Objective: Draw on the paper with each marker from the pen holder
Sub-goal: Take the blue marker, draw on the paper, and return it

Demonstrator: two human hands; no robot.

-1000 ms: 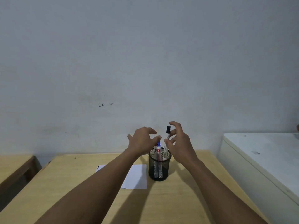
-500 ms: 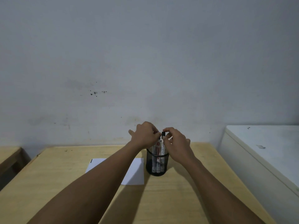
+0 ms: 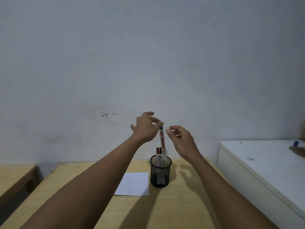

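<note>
A black mesh pen holder stands on the wooden desk, just right of a white sheet of paper. Two red-capped markers stick up out of it. My left hand pinches the blue cap end of a white marker with a red label, held upright with its lower end still just inside the holder's mouth. My right hand hovers close to the right of that marker, fingers apart, not touching it.
A white cabinet top lies to the right, with a small blue cap and a brown object near its far corner. A second wooden surface sits at the left. A plain wall rises behind the desk.
Both hands were down at the holder's rim half a second ago. My left hand has since risen, drawing the blue-capped marker up, and my right hand has lifted and opened beside it.
</note>
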